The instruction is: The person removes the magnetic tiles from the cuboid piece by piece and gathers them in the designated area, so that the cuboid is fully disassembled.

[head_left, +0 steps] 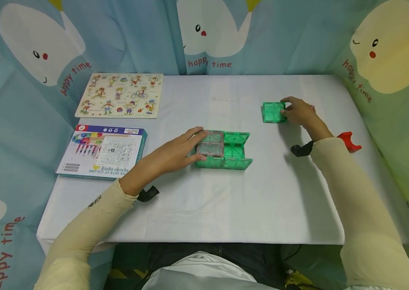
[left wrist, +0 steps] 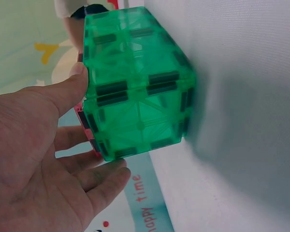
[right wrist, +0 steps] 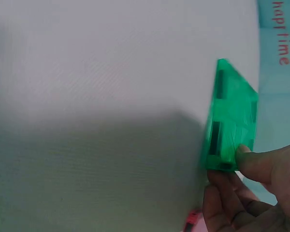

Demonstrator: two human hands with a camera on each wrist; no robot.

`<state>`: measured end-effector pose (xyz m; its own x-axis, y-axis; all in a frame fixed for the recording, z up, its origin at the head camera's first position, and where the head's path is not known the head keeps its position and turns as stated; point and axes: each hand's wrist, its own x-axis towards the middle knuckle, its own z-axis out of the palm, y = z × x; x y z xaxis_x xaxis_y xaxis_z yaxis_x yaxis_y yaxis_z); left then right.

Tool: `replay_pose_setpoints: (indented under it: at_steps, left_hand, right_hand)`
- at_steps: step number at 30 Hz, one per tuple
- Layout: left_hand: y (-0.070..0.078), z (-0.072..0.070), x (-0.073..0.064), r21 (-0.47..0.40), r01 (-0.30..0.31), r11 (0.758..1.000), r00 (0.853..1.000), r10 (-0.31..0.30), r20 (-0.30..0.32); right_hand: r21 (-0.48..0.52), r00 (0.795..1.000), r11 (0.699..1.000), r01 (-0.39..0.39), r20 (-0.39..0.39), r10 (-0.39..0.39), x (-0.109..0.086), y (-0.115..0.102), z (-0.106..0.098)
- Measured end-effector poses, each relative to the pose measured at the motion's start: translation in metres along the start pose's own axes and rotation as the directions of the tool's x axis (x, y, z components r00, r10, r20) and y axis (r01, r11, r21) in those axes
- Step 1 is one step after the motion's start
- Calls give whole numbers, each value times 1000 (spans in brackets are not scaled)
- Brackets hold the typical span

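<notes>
A box-like structure of green translucent magnetic tiles (head_left: 235, 150) stands mid-table, with a pink tile (head_left: 211, 143) over its left part. My left hand (head_left: 177, 152) holds its left end, thumb along the near edge and fingers at the far side. The left wrist view shows the green end face (left wrist: 137, 125) between that thumb and the fingers. Farther back on the right, my right hand (head_left: 300, 112) pinches the right edge of a green magnetic tile (head_left: 273, 112). Thumb on top and fingers below, it holds this tile (right wrist: 237, 113) tilted in the right wrist view.
A red curved piece (head_left: 350, 141) lies beside the right forearm. A bit of pink (head_left: 312, 108) shows behind the right hand. At the left lie a picture puzzle board (head_left: 117, 96) and a flat boxed set (head_left: 101, 151). Printed curtains (head_left: 298, 36) surround the white table.
</notes>
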<state>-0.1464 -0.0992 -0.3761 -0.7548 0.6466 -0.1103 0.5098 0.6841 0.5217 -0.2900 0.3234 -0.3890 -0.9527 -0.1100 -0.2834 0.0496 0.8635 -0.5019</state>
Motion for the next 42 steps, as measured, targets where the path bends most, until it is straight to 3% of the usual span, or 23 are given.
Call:
replay_pose_setpoints:
  at_steps: [7, 17, 29, 36, 39, 42]
  left_hand:
    - [1, 0, 0, -5, -4, 1000, 1000, 4, 0]
    - [0, 0, 0, -2, -1, 1000, 1000, 1, -5]
    - [1, -1, 0, 1, -1, 1000, 1000, 1, 6]
    - [1, -1, -1, -1, -9, 1000, 1000, 9, 0]
    - [1, -1, -1, 0, -7, 1000, 1000, 7, 0]
    - [2, -1, -1, 1, -9, 1000, 1000, 9, 1]
  right_hand:
    - [-80, 999, 996, -37, 25, 39, 6, 1, 6]
    - [-134, 1000, 991, -6, 21, 9, 5, -1, 10]
    - [-199, 998, 979, 44, -30, -51, 11, 12, 9]
    - [-242, 998, 970, 19, -46, -31, 10, 14, 8]
    - [-224, 998, 974, 23, -60, -37, 5, 12, 8]
    - [-159, 991, 984, 76, -100, -93, -11, 5, 8]
